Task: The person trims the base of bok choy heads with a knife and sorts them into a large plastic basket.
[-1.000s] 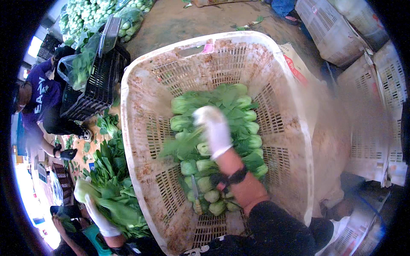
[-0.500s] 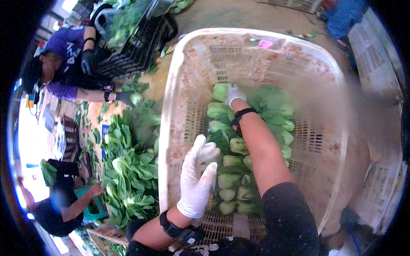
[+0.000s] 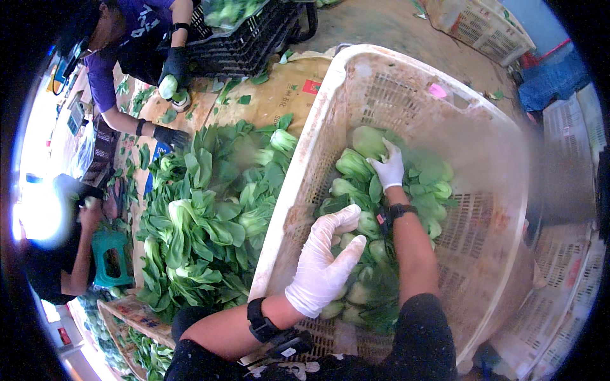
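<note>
Inside a large white plastic crate (image 3: 284,244) lie rows of green bok choy (image 3: 354,164), their pale bases showing along both sides. My gloved right hand (image 3: 389,168) reaches to the far part of the pile. Its thumb and fingers are round the leafy side of a bok choy (image 3: 368,141) at the far end of the left row. Nearer me, my left hand (image 3: 327,263), in a white glove, hovers above the crate's left part. Its fingers are bent but apart from the thumb, with nothing between them. Leaves and the near pile lie partly hidden below it.
A heap of loose bok choy (image 3: 203,228) lies left of the crate. Beyond it, a co-worker's dark-gloved hand (image 3: 171,136) touches the heap's edge and the other holds a bok choy. Stacked black crates (image 3: 235,54), a green stool (image 3: 113,257) and pale crates (image 3: 476,28) stand around.
The view has swung, so the crate sits farther right and tilted. My right hand has shifted onto the far bok choy. My left hand keeps its pose. The co-worker has lifted a bok choy.
</note>
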`<state>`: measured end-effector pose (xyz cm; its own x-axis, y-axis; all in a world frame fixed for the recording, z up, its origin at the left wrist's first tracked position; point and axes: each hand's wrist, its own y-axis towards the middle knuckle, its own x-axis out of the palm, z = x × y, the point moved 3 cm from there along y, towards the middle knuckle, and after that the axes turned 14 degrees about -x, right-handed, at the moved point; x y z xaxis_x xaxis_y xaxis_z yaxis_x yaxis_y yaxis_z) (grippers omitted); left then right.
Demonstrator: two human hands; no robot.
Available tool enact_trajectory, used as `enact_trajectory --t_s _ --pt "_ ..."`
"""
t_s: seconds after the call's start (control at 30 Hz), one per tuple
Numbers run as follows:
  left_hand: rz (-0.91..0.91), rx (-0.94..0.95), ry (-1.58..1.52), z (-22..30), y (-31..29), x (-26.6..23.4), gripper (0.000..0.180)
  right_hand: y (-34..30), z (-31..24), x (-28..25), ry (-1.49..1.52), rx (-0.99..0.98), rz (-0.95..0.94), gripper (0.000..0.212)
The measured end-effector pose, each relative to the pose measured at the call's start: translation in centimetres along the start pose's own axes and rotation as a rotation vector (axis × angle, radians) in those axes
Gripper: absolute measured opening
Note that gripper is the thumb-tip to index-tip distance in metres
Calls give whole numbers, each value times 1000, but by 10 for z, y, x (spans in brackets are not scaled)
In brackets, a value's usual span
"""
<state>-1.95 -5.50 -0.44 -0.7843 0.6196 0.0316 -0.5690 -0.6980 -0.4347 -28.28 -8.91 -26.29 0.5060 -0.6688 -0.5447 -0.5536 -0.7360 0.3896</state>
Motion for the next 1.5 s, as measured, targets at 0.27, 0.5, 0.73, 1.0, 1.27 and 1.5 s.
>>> enact_trajectory --t_s 0.27,0.5,0.73,1.0,1.27,1.5 --pt "55 56 129 -5 0 -1 44 -45 -31 -55 160 -83 321 73" --pt "62 26 125 -18 5 0 57 -67 -52 -105 375 72 496 80" --pt "174 211 974 -41 57 47 96 -110 -27 -119 492 202 502 78" --pt "123 381 1291 -137 126 35 76 -141 -12 -118 590 142 500 80" --pt "-11 315 676 -23 67 81 88 -137 -70 -165 540 336 676 92" --pt "-11 596 350 91 -26 -4 98 -32 -269 -180 899 -117 270 81"
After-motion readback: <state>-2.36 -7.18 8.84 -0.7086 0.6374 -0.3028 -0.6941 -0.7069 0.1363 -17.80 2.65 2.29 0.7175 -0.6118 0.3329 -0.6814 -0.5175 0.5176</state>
